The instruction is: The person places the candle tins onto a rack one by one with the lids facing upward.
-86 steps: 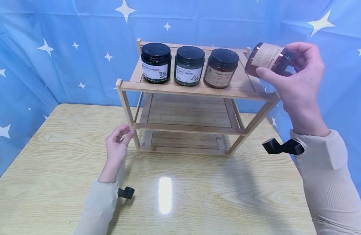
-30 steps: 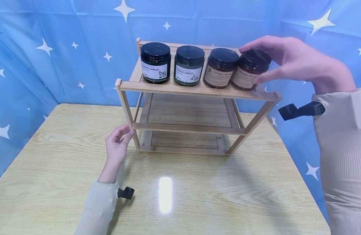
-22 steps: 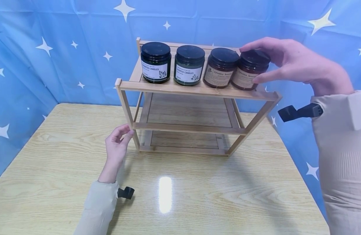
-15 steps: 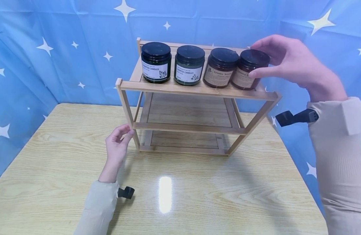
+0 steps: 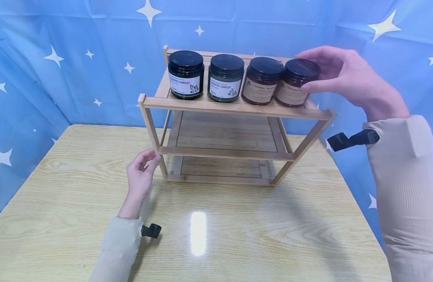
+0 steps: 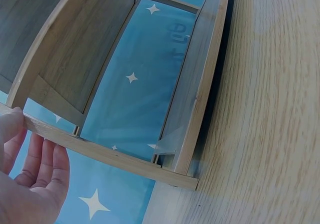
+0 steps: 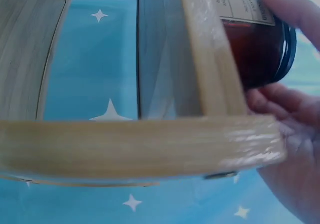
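Note:
My right hand (image 5: 350, 78) holds a brown scented candle jar (image 5: 294, 92) with a black lid, thumb on its front and fingers round the far side. That jar stands at the right end of a row on the top of a wooden shelf rack (image 5: 237, 107), close against another brown candle jar (image 5: 259, 88). In the right wrist view, the thumb lies on the held jar (image 7: 255, 54) near its label. Low on the left, my left hand (image 5: 140, 172) pinches the rack's front left post (image 6: 100, 151) between thumb and fingers.
Two dark green candle jars, a left one (image 5: 186, 78) and a right one (image 5: 225, 82), stand on the top shelf's left half. Below are a middle shelf (image 5: 227, 131) and a bottom shelf (image 5: 221, 167). The rack stands on a wood-grain table (image 5: 237, 227) before a blue star-patterned cloth (image 5: 96, 58).
The right hand has brought the tilted brown jar left from beside the rack and stood it upright on the top shelf. Its fingers have since shifted on the jar. The left hand has stayed put.

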Available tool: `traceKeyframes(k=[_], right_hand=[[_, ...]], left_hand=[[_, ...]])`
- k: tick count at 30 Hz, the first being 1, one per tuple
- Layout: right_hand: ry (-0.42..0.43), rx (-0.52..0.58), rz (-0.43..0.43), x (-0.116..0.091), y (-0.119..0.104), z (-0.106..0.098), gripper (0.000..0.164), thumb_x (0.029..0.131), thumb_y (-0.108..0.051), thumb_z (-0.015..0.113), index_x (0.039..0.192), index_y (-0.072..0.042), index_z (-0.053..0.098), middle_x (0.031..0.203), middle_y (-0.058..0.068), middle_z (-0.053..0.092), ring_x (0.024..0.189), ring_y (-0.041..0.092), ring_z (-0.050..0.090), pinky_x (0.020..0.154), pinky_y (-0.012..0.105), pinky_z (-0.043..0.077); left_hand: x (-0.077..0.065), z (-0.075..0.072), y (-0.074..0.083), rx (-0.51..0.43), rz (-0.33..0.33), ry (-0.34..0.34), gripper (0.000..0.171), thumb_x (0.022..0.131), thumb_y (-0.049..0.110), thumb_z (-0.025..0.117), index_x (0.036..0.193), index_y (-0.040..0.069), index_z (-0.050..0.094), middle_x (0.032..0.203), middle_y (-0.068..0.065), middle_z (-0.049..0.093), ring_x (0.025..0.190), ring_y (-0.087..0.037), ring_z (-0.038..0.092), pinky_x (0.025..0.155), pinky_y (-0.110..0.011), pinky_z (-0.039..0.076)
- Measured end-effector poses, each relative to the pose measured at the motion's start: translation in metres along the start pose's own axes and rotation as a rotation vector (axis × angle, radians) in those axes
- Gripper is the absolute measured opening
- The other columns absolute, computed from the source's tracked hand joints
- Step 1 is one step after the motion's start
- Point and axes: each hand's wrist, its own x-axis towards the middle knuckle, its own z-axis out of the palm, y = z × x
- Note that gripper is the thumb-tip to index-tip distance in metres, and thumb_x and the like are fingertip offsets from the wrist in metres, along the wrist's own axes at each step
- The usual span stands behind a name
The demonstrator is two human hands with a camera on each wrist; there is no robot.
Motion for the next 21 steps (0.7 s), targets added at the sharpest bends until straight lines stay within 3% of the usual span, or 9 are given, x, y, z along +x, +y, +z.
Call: traceKeyframes(k=[10,15,21], right_hand=[[-0.156,0.287,-0.137,0.007,0.015,-0.003,0.059,0.075,0.03,0.051,0.128,0.003,0.051,0.119,0.012,0.059,0.108,0.018,0.056,0.089,0.018,0.047],[-0.178,0.328,-0.178,0.007,0.018,-0.003,0.061,0.075,0.032,0.047,0.129,0.005,0.05,0.12,0.013,0.058,0.109,0.018,0.055,0.09,0.019,0.047],[-0.117,0.298,-0.133,-0.002,0.016,0.001,0.063,0.078,0.028,0.05,0.135,0.001,0.045,0.131,0.011,0.052,0.12,0.016,0.049,0.095,0.017,0.042]], left_hand=[[-0.003,0.001,0.0,-0.015,-0.014,0.003,0.019,0.085,-0.011,0.059,0.101,-0.003,0.065,0.088,0.01,0.065,0.088,-0.007,0.061,0.082,-0.02,0.053],[-0.003,0.002,0.0,-0.031,-0.007,0.007,0.024,0.085,-0.012,0.059,0.098,0.007,0.067,0.088,0.01,0.066,0.088,-0.007,0.061,0.083,-0.019,0.053],[-0.003,0.002,0.0,-0.038,-0.004,0.005,0.027,0.084,-0.012,0.059,0.097,0.01,0.068,0.088,0.01,0.066,0.088,-0.007,0.061,0.083,-0.02,0.053]])
